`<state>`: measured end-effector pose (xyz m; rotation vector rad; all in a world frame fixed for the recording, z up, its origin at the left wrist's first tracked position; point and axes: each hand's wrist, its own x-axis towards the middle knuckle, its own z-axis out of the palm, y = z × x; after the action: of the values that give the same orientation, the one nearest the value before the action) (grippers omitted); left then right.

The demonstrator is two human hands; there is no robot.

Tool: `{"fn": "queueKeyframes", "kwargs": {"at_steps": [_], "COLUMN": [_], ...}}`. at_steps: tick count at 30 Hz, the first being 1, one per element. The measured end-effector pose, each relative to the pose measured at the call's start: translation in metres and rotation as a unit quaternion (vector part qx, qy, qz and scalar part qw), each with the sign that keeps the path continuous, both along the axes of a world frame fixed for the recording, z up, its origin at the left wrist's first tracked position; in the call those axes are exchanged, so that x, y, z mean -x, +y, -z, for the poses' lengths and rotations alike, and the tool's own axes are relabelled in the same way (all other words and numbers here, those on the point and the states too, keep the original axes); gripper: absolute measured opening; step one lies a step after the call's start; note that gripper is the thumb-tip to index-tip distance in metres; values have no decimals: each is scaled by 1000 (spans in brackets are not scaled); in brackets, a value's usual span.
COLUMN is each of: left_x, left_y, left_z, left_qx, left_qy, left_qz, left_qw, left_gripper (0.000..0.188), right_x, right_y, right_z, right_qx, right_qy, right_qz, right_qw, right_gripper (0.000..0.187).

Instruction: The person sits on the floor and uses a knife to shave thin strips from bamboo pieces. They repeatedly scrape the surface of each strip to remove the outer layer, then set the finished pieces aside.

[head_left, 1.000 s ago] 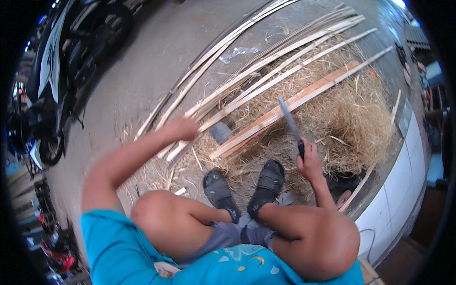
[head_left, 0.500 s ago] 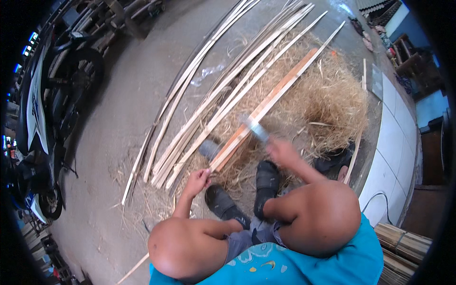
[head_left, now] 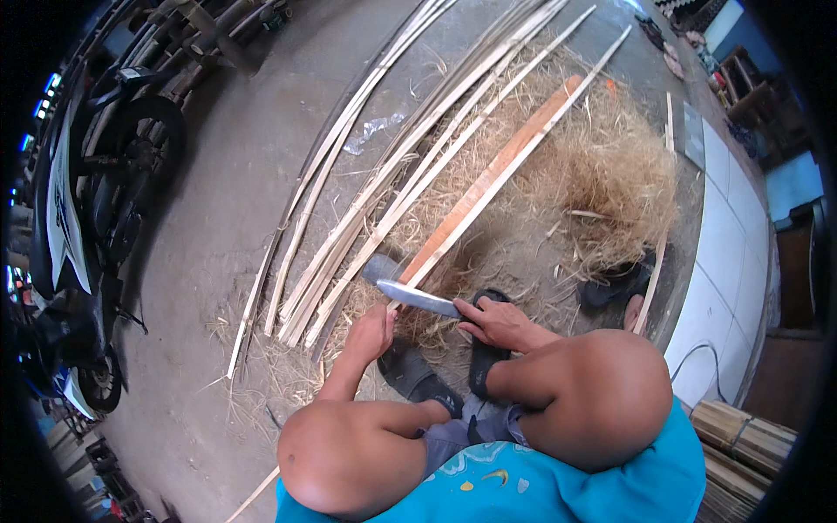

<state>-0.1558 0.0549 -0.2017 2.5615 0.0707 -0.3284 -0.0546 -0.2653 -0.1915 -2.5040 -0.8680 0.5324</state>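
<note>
My right hand grips a large knife by its handle. The broad silvery blade points left and lies across the near end of a long pale wooden strip. My left hand is closed around that same end, just below the blade tip. The strip slants away to the upper right along an orange-brown board, which sits under or against it. A grey, rounded object stands by the board's near end, partly hidden by the blade.
Several long pale strips lie on the concrete floor to the left. Fine curly shavings heap up at the right. My feet in dark shoes flank the work. A motorcycle stands far left, white tiles right, bundled slats lower right.
The knife in my right hand has come down the strip toward me, from partway along it to its near end beside my left hand. My left hand keeps its hold.
</note>
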Motion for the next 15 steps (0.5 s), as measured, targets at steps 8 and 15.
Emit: {"fn": "queueKeyframes", "kwargs": {"at_steps": [8,15], "left_x": [15,9], "left_y": [21,10], "left_z": [16,48], "left_qx": [192,156], "left_qy": [108,17], "left_qz": [-82,-71], "left_qw": [972,985], "left_gripper": [52,51], "right_x": [-129,-54], "right_y": [-107,-48], "right_z": [-48,40], "right_qx": [18,-4], "right_qy": [30,7], "right_qz": [431,200], "right_qw": [902,980], "right_gripper": [43,42]}}
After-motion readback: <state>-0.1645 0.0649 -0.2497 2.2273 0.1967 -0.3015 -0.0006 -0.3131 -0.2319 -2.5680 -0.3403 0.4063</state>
